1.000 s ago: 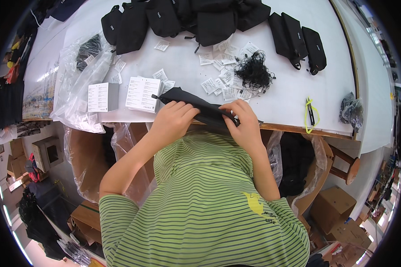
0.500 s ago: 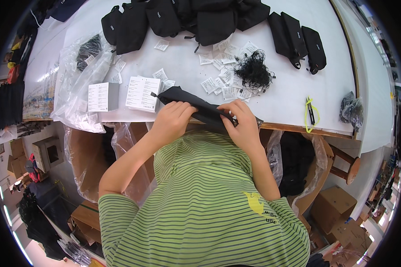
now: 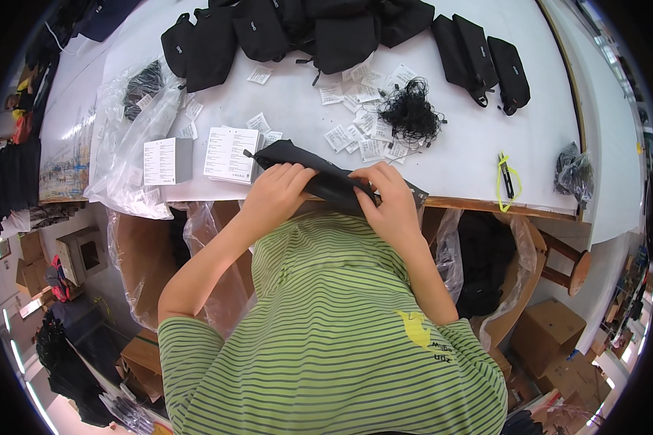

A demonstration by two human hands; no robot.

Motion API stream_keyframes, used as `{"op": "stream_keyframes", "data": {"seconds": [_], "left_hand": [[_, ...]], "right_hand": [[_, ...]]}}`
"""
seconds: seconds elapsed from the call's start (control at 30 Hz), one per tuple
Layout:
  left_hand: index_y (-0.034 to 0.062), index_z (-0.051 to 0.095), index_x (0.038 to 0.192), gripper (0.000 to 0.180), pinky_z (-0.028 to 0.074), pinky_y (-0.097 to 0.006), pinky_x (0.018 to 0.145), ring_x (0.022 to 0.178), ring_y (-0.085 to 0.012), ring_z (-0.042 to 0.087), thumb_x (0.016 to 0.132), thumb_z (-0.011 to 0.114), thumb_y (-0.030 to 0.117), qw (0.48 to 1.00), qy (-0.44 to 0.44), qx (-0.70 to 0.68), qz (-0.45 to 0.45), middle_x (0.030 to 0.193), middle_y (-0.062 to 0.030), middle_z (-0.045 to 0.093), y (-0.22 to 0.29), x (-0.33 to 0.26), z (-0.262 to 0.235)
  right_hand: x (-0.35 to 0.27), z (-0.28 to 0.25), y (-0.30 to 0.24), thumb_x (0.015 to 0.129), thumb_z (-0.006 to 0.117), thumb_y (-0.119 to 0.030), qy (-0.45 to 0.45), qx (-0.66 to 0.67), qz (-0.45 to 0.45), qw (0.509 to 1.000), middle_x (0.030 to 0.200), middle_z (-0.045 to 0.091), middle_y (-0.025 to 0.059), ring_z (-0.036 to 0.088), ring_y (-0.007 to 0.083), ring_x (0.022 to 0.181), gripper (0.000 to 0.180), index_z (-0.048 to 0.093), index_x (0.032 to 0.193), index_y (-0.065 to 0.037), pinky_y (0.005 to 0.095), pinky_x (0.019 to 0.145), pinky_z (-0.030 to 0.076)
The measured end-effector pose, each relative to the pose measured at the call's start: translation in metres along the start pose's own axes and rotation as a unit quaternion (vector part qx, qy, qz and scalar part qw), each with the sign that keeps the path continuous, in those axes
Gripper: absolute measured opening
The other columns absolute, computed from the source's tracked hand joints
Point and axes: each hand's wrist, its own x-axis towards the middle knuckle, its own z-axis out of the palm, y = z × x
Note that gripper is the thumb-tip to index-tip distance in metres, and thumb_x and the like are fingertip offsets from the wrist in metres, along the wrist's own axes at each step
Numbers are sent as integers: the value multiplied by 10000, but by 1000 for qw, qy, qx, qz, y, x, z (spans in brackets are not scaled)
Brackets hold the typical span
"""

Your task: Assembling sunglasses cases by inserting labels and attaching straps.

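Note:
A black zippered pouch (image 3: 334, 190) lies across the table's near edge, slanting down to the right. Its zipper pull sticks out at the left end. My left hand (image 3: 279, 190) grips the pouch's near side with bent fingers, thumb hidden. My right hand (image 3: 386, 194) pinches the edge of the pouch near its right end, thumb and fingers closed on the fabric. Just beyond the pouch lie scattered white printed tags (image 3: 337, 138) and a tangled heap of black cords (image 3: 413, 114). Two stacks of white printed cards, a left stack (image 3: 163, 161) and a right stack (image 3: 231, 154), stand to its left.
Several black pouches (image 3: 345, 43) line the far side of the table (image 3: 283, 101), with more (image 3: 511, 76) at far right. A cutter with a yellow loop (image 3: 506, 180) lies near the right edge. Clear plastic bags (image 3: 120, 138) lie left. Lined cartons (image 3: 141, 254) stand below the edge.
The right hand and its end of the pouch have shifted slightly, with the fingers moved a little left. The left hand keeps its hold. The whole view has shifted slightly.

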Motion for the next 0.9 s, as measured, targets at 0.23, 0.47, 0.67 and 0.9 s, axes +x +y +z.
{"op": "stream_keyframes", "data": {"seconds": [0.23, 0.47, 0.67, 0.9], "left_hand": [[17, 591, 877, 282, 445, -333, 655, 710, -233, 550, 605, 668, 25, 999, 7, 8, 37, 761, -69, 535, -8, -7, 6], [16, 575, 849, 261, 437, -338, 633, 687, -244, 536, 597, 638, -8, 999, 21, -2, 31, 742, -71, 523, -5, -6, 9], [42, 589, 970, 329, 454, -352, 648, 735, -267, 557, 648, 623, -15, 996, -89, 5, -9, 812, -79, 573, 6, 0, -5], [95, 591, 1127, 445, 512, -348, 724, 853, -252, 596, 685, 628, 49, 978, -208, 4, -8, 967, -77, 609, 21, 1, 5]], "right_hand": [[-4, 2, 0, 760, 631, -24, -4, 12, -3, 1000, 869, 543, 58, 564, 234, 832, 202, 609, 953, -81, 345, 715, 466], [-3, 3, -1, 755, 633, -22, 0, 14, -9, 1000, 871, 543, 66, 552, 255, 849, 208, 601, 954, -77, 352, 714, 464], [-2, 3, 3, 766, 632, -23, 6, 23, -5, 1000, 859, 544, 67, 563, 241, 827, 191, 603, 948, -75, 348, 713, 463], [6, 2, 5, 780, 640, -35, 39, 41, 15, 998, 843, 550, 63, 578, 224, 800, 163, 624, 938, -72, 332, 706, 463]]}}
